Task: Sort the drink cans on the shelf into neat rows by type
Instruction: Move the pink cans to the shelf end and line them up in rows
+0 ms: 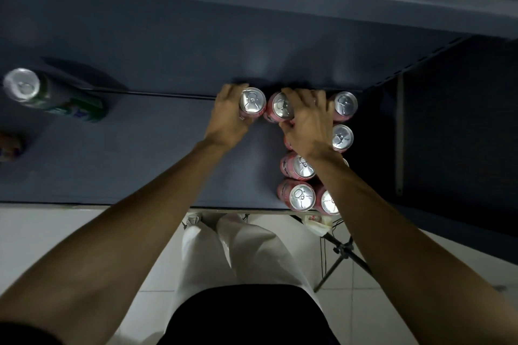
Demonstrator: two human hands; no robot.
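The room is dim, and a dark blue shelf [140,148] runs across it above a pale tiled floor [56,232], a tripod [343,253] standing below its front edge. Pink cans cluster at the shelf's right end. The left hand [228,117] has its fingers curled round the side of one pink can [252,101] at the back wall. Just beside that can stands a second pink can [280,106], and the right hand [308,120] lies over it and its neighbours with bent fingers; whether that grip truly clamps a can I cannot tell.

These cans look stiff and smooth, probably slippery if damp, and heavy if full; the side wall, below the rim, seems the safest place to hold.

I count eight pink tops showing, with at least one more hidden under the right hand. Well away from the pink group, far along the shelf, stands one green can [42,94], and a blurred object [9,145] sits near it.
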